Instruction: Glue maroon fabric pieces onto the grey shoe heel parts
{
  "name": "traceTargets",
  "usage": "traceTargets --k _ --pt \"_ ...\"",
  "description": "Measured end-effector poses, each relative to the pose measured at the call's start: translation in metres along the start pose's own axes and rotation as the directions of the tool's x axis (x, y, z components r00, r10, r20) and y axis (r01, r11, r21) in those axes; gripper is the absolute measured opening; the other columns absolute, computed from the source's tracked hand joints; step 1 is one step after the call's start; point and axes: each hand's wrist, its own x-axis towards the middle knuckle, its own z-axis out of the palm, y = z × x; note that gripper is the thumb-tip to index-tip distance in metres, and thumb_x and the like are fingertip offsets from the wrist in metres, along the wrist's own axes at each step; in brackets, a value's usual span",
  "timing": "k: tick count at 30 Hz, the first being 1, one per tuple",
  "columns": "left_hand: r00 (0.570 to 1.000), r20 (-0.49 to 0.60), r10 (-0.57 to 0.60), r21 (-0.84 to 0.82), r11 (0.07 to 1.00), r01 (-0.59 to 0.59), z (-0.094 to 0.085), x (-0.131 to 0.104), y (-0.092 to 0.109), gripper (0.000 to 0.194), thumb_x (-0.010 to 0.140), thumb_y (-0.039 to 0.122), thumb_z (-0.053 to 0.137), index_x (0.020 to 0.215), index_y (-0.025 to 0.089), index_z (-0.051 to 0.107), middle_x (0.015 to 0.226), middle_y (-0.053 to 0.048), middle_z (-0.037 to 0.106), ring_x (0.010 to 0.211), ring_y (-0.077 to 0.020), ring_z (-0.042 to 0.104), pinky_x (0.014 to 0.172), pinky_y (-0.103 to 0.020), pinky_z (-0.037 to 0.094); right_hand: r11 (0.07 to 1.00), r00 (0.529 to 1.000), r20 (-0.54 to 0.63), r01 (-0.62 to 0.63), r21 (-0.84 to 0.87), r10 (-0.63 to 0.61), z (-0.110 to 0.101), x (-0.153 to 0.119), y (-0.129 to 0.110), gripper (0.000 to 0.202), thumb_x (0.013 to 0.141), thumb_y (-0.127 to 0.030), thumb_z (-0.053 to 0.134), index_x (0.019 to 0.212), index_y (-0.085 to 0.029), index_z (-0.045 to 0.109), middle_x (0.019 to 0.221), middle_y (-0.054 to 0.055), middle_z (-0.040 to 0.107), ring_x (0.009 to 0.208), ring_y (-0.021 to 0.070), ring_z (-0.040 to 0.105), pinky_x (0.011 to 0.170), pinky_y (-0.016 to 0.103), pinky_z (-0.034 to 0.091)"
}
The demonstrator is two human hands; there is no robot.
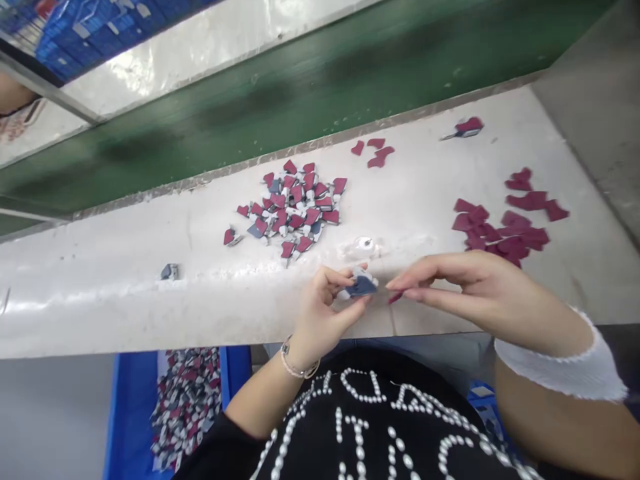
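My left hand (330, 303) pinches a small grey-and-white plastic part (362, 285) above the table's front edge, its dark grey face turned up. Just to its right, my right hand (450, 287) grips a thin dark-red flat piece (395, 297) between thumb and fingertips. A small gap separates the two. Beyond my right hand lies a loose pile of dark-red flat pieces (500, 233). Left of centre is a heap of grey-and-white parts (295, 207), most of them with dark-red faces. One grey part (170, 271) sits alone at the left.
A blue bin (114, 413) full of similar parts stands below the table's front edge. Several red pieces (380, 157) and a red-topped part (467, 127) lie towards the back. Behind the white table (100, 287) runs a green strip (250, 113); blue baskets (105, 33) stand beyond.
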Motion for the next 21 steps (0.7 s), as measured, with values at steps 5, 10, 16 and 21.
traceTargets --k 5,10,16,21 --pt "0.984 -0.129 0.124 0.111 0.988 -0.11 -0.001 -0.005 -0.016 0.026 0.081 0.024 0.085 0.097 0.022 0.064 0.106 -0.007 0.08 0.113 -0.0225 0.077 0.095 -0.033 0.067 0.989 0.997 -0.013 -0.079 0.124 0.081 0.029 0.008 0.002 0.022 0.091 -0.047 0.076 0.084 -0.025 0.075 0.081 0.001 0.074 0.072 0.0141 0.069 0.064 0.024 0.055" --pt "0.961 -0.147 0.233 0.252 0.948 -0.192 -0.006 -0.007 -0.025 0.025 0.083 0.023 0.083 0.102 0.021 0.068 0.121 -0.011 0.077 0.116 -0.0242 0.075 0.091 -0.037 0.069 0.963 0.986 0.012 -0.166 0.214 0.168 0.035 0.018 0.005 0.022 0.089 -0.044 0.079 0.087 -0.023 0.071 0.081 0.002 0.074 0.076 0.0149 0.072 0.07 0.024 0.06" --pt "0.924 -0.09 0.371 0.361 0.877 -0.317 -0.011 -0.001 -0.028 0.024 0.084 0.019 0.082 0.103 0.02 0.067 0.124 -0.011 0.074 0.123 -0.0249 0.071 0.088 -0.035 0.067 0.97 0.983 -0.001 -0.182 0.16 0.185 0.037 0.021 0.009 0.027 0.09 -0.047 0.076 0.086 -0.022 0.068 0.081 0.002 0.074 0.075 0.0174 0.072 0.07 0.03 0.058" --pt "0.901 -0.043 0.431 0.445 0.816 -0.369 -0.011 0.002 -0.026 0.026 0.084 0.02 0.082 0.106 0.021 0.068 0.125 -0.011 0.074 0.119 -0.0237 0.073 0.088 -0.035 0.068 0.976 0.982 -0.002 -0.19 0.105 0.191 0.039 0.022 0.012 0.025 0.094 -0.047 0.069 0.088 -0.023 0.066 0.082 0.001 0.073 0.077 0.0181 0.071 0.07 0.032 0.054"
